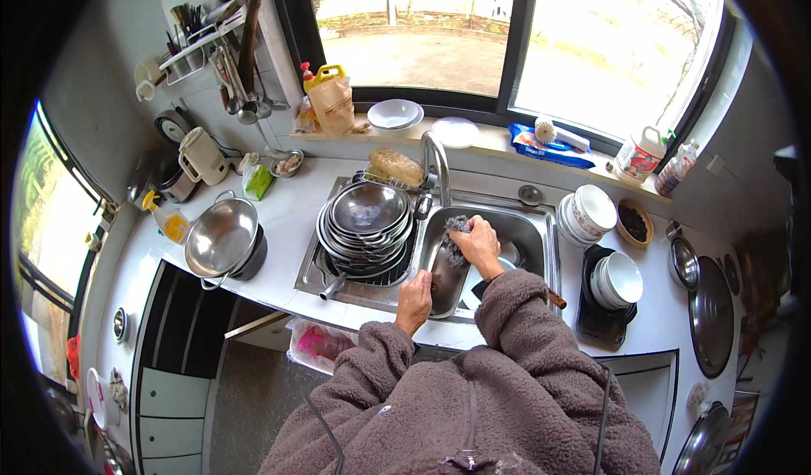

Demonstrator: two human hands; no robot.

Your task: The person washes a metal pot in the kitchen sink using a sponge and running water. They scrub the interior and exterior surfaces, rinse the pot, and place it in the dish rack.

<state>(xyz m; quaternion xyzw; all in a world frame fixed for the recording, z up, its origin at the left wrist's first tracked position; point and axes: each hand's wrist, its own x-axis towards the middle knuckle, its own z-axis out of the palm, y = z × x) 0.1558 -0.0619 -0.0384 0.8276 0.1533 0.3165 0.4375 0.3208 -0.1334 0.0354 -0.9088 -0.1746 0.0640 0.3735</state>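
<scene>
My right hand (478, 245) is over the sink (551, 247), closed round a grey, fluffy scrubber (456, 240). My left hand (413, 301) is closed at the sink's front left edge. What it grips is hidden; a brownish metallic surface (448, 277) shows just beside its fingers. White dishes (510, 260) lie in the sink, partly covered by my right arm. A wooden handle (556, 299) sticks out past my right sleeve at the sink's right rim. Left of the sink, a steel bowl (369, 207) tops a tall stack of metal bowls (363, 254) on the drainboard.
The faucet (438, 158) arches over the sink's back left. White bowls (590, 211) and a black tray (596, 321) stand to the right. A steel pot (221, 237) sits at the left. Bottles and white plates (395, 114) line the windowsill. A bin (319, 344) stands below the counter.
</scene>
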